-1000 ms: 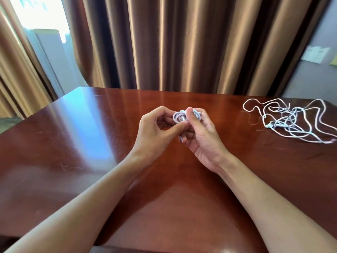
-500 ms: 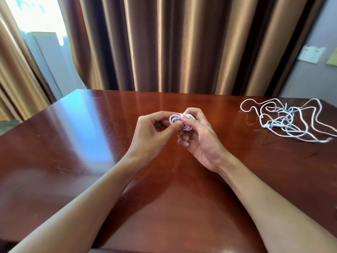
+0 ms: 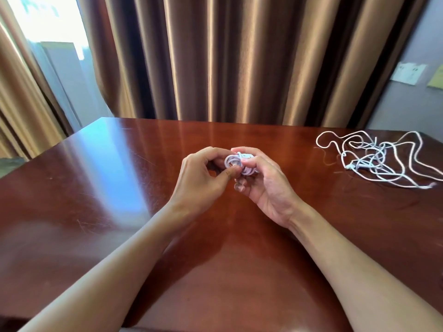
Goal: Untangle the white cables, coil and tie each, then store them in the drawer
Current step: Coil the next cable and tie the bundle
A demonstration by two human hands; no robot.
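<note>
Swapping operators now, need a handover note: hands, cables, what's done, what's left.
Left hand: pinches the small coiled cable with thumb and fingers.
Right hand: grips the same coil from the other side, held above the table.
Tangled cables: loose pile at the table's far right, untouched.
Done: one cable coiled; I can't tell if the tie is finished.
Left: secure this coil, untangle, coil and tie the pile, store all. No drawer in view.
</note>
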